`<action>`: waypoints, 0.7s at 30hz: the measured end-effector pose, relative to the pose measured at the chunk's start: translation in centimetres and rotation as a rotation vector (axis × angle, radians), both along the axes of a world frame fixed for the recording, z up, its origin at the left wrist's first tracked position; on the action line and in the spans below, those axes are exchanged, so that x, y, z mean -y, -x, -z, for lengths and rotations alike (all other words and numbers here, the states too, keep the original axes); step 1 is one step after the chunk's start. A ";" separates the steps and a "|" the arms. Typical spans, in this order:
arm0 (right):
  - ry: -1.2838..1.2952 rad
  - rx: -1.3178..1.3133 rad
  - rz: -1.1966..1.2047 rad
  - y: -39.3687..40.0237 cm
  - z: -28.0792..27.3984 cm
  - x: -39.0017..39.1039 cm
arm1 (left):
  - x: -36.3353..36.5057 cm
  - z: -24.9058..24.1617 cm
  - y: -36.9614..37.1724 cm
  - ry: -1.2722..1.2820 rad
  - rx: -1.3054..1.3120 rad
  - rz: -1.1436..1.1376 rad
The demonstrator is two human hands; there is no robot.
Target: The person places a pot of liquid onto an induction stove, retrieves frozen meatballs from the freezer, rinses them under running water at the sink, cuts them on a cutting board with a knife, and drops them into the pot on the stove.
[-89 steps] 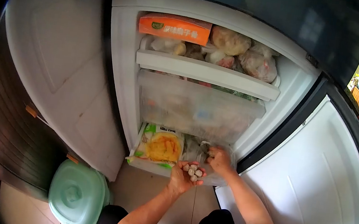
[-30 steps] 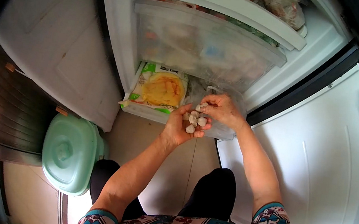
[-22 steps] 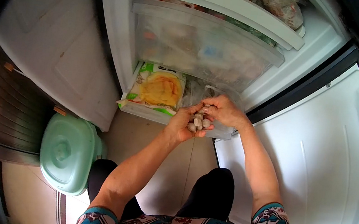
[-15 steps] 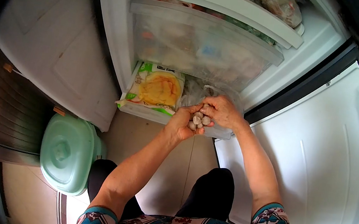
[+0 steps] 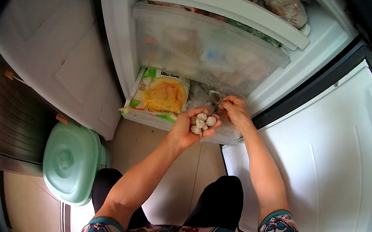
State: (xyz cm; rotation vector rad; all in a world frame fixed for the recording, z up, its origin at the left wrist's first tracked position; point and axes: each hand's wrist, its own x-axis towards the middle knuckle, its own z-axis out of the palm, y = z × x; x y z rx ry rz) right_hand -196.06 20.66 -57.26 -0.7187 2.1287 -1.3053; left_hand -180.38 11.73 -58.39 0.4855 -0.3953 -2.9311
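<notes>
My left hand (image 5: pixel 185 129) is cupped palm up around several small whitish balls (image 5: pixel 200 123), perhaps frozen; their exact kind I cannot make out. To its right, my right hand (image 5: pixel 236 112) has its fingers bent together at a clear plastic bag (image 5: pixel 214 99) in the bottom freezer drawer. Its fingertips seem to pinch the bag; whether anything else is in them is hidden. Left of the bag lies a white and green package (image 5: pixel 138 92) with a yellow food picture or contents showing.
A frosted drawer (image 5: pixel 209 48) stands above, below a white-fronted one (image 5: pixel 219 5) with bagged food. The freezer door (image 5: pixel 333 173) hangs wide on the right, and another white door panel (image 5: pixel 59 43) is on the left. A green lidded bin (image 5: pixel 69 161) is beside my left knee.
My right hand has moved away from the balls in my left hand, to the right and up toward the plastic bag. More of the balls now shows.
</notes>
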 end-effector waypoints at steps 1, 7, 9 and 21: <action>-0.033 -0.175 -0.017 0.6 0.5 0.2 | 0.0 -0.3 -0.4 0.002 0.001 0.001; -0.387 -0.587 -0.187 2.1 1.0 1.9 | -0.2 -0.6 -2.4 -0.222 -0.211 -0.017; -0.357 -0.775 -0.304 2.2 1.8 2.0 | -0.3 -0.4 -2.5 -0.326 -0.252 0.003; 0.078 -0.979 0.167 -1.8 1.3 -5.1 | 0.5 2.4 -8.0 -0.150 -0.108 0.002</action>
